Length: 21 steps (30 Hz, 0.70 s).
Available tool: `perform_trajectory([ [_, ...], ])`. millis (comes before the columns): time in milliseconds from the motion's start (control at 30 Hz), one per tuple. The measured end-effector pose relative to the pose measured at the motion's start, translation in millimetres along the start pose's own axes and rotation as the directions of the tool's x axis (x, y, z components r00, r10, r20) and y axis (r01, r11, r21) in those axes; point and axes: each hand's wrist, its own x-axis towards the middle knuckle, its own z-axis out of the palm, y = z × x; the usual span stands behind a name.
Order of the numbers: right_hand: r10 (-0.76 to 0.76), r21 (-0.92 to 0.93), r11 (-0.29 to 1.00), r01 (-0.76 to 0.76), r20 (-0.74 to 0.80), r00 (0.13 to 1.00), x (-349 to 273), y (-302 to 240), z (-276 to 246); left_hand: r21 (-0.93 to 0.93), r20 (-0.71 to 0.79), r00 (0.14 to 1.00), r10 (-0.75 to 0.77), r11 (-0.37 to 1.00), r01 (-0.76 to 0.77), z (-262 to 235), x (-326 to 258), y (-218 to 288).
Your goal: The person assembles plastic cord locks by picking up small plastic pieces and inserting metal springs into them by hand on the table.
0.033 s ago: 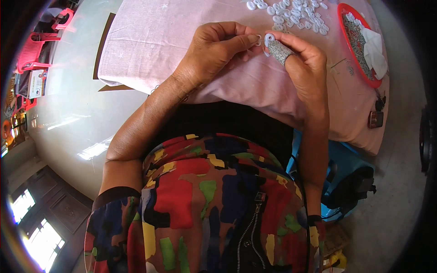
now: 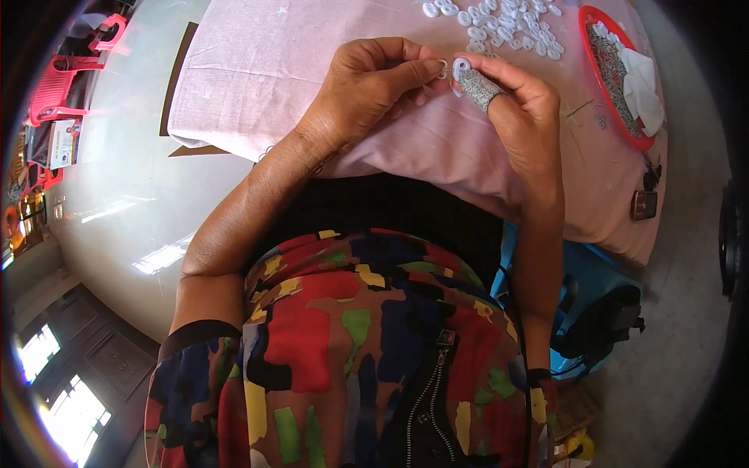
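Head view: nearest to you is your many-coloured garment (image 2: 320,327), and at your right side there stands a blue stool (image 2: 587,273). Further on, over the near edge of the desk (image 2: 257,70), which wears a pink cloth, your two hands meet before you. The grip of your left hand (image 2: 363,87) is closed, thumb against finger, on a small pale ring (image 2: 443,69). The grip of your right hand (image 2: 527,97) is clamped on a white oval piece (image 2: 461,64); its thumb wears a grey cover (image 2: 480,90). The ring and the piece are just beside each other; whether they touch, I cannot tell.

In my judgement, you are at the step of fitting or parting these two small things; the next move calls for a steady right pinch and a fine movement of the left fingertips. The white piece stands with its long axis roughly away from you, its holed end pointing to the far side.

Beyond your hands lie many loose white pieces (image 2: 505,34), and to their right a red tray (image 2: 641,143) with grey bits and a white sheet (image 2: 641,82).
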Motion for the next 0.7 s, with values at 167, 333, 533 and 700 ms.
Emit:
perform_trajectory([
  [167, -0.004, -0.009, 1.0, 0.004, -0.012, 1.0, -1.1, -1.7, 0.4, 0.055, 0.032, 0.999, 0.0, 0.998, -0.001, -3.1, 1.2, -1.0],
  [333, -0.015, -0.015, 1.0, 0.015, -0.009, 1.0, -1.3, -3.1, 5.7, 0.024, -0.048, 0.998, 0.044, 0.999, -0.042, 0.2, 2.5, -7.7],
  [533, -0.021, 0.017, 1.0, 0.021, 0.012, 1.0, -2.2, -1.9, 3.4, 0.018, -0.051, 0.999, 0.015, 1.0, -0.014, 2.8, 2.5, -4.5],
  [700, -0.037, -0.011, 0.999, 0.038, 0.022, 0.999, -0.8, 1.1, 2.8, 0.039, -0.023, 0.999, -0.028, 0.999, 0.029, 1.5, 0.7, 0.2],
])
